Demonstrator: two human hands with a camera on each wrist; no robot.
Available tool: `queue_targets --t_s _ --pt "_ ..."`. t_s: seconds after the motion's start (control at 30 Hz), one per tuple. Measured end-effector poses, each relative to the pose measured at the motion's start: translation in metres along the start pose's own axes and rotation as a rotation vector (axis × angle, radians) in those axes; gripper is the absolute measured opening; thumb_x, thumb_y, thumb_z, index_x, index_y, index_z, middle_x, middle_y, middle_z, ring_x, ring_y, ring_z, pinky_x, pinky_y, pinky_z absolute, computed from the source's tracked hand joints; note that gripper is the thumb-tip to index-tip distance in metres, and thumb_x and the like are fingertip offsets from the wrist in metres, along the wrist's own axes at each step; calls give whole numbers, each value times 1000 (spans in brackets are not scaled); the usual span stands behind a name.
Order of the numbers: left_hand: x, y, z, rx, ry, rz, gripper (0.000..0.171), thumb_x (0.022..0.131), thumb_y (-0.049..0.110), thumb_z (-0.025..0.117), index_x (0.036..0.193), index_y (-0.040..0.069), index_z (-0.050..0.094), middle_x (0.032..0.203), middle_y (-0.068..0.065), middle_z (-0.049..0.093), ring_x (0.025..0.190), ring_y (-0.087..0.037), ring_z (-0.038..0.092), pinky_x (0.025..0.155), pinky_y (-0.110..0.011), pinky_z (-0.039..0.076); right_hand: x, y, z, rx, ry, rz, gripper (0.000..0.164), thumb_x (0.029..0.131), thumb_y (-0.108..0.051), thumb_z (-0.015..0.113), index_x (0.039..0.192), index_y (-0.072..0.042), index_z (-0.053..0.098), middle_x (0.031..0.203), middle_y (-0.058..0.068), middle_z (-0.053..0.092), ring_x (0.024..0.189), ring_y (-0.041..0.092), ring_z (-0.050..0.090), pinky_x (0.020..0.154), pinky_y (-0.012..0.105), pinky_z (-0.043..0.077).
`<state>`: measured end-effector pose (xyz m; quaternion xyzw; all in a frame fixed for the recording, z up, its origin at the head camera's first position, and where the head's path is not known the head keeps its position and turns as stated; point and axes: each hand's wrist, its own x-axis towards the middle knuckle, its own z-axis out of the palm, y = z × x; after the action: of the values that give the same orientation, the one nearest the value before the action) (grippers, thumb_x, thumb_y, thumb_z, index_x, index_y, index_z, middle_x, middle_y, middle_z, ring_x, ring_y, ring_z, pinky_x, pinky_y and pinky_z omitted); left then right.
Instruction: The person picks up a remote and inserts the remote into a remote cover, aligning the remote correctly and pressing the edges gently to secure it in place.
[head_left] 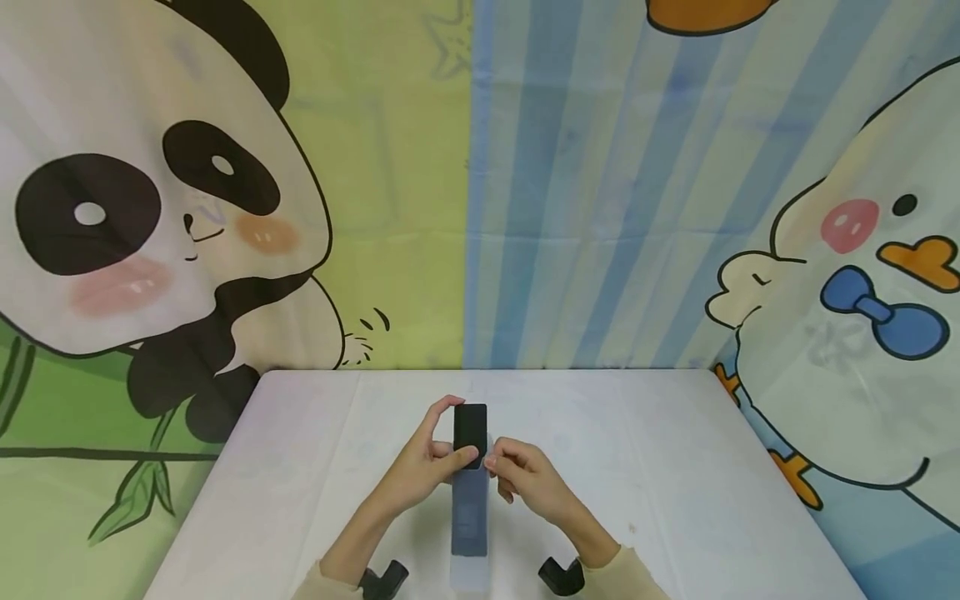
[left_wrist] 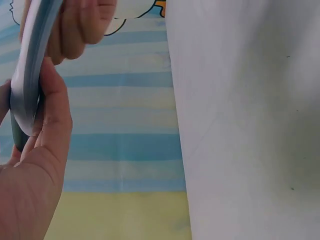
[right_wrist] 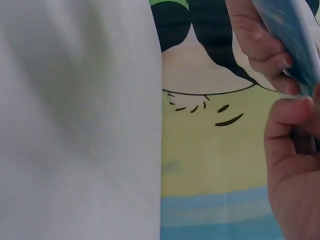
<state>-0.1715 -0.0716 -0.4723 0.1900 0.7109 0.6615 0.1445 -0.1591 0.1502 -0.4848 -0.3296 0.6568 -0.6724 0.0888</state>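
Note:
My left hand (head_left: 423,467) grips a flat black phone-sized slab (head_left: 470,427), thumb across its front and a fingertip at its top corner. Below the slab runs a long blue-grey strip (head_left: 469,517), which looks like film or a sleeve. At the strip's upper right edge, my right hand (head_left: 534,479) has its fingers curled, with thumb and forefinger pinching there. The left wrist view shows the strip (left_wrist: 31,65) bowed, pale and edge-on, in front of the left-hand fingers (left_wrist: 55,105). In the right wrist view the strip (right_wrist: 287,35) looks bluish and glossy, beside the right hand (right_wrist: 295,170).
A white-covered table (head_left: 337,433) lies beneath both hands. Behind it hang printed cloths, one with a panda (head_left: 262,308), another with a white bird (head_left: 825,375). Black wrist mounts (head_left: 386,579) show near both sleeves. A pale section (head_left: 469,575) continues below the blue-grey strip.

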Motion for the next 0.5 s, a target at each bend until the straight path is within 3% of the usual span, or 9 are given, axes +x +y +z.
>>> queue_targets --t_s 0.1,0.23,0.37,0.5 --pt "1 3 0 -28 8 -1 74 95 31 71 152 43 24 80 -13 72 77 -31 72 73 -41 59 4 -5 8 15 121 9 22 105 -1 45 87 9 51 60 15 34 46 20 32 44 30 41" --pt "3 8 -2 -46 21 18 73 97 28 69 153 40 24 79 -15 72 77 -33 72 72 -42 59 13 -14 17 -25 269 42 24 106 -8 50 88 6 55 65 18 38 50 17 34 46 24 39" --pt "1 10 -5 -45 16 29 72 99 25 67 155 36 22 79 -15 72 75 -32 71 70 -42 59 22 -21 21 -5 313 57 27 106 -10 50 85 7 51 61 7 37 51 10 33 48 23 35" --pt "-1 16 -4 -12 28 40 73 98 27 68 154 38 22 75 -13 70 73 -28 70 68 -42 59 32 -28 18 60 324 39 29 106 -9 49 83 9 47 58 -3 35 50 8 31 49 22 32"
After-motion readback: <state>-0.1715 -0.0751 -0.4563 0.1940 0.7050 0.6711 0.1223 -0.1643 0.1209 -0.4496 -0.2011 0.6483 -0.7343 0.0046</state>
